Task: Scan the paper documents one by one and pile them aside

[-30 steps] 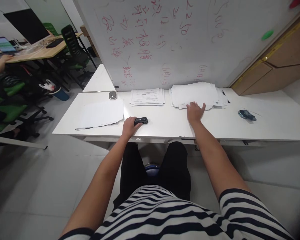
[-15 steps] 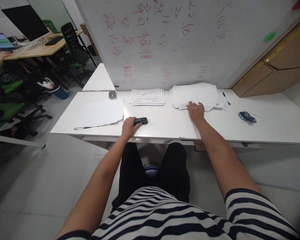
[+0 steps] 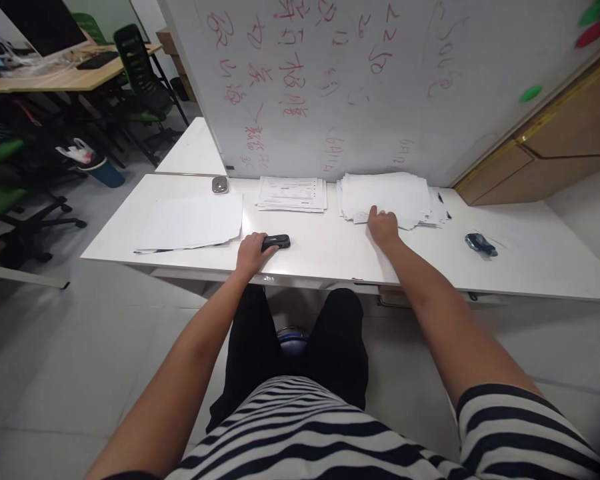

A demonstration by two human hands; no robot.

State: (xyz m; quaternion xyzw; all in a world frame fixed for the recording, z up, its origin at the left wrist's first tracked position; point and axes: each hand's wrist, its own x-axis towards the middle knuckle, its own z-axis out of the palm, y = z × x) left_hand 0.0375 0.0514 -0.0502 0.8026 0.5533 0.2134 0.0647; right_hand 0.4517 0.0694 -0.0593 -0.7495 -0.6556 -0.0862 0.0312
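My left hand [image 3: 251, 253] is closed around the rear of a black stapler [image 3: 281, 242], which lies on the white table near its front edge. My right hand [image 3: 383, 228] is at the front edge of a thick, uneven stack of white paper [image 3: 387, 193]. Its index finger points out over the sheets and the other fingers are partly bent; I see no sheet gripped. Between and behind the hands lies a neater pile of printed sheets [image 3: 291, 195]. Left of the stapler is another stack of blank-looking paper [image 3: 193, 220].
A small grey square object [image 3: 220, 185] sits at the table's back left. A dark, shiny object [image 3: 481, 245] lies at the right. Behind the table stands a whiteboard [image 3: 305, 127] with red writing, beside cardboard boxes [image 3: 570, 147]. A blue bin [image 3: 106, 172] is on the floor.
My right hand has drawn back slightly toward the stack's front edge, its fingers more bent. My left hand still holds the stapler. The whole view has shifted a little.
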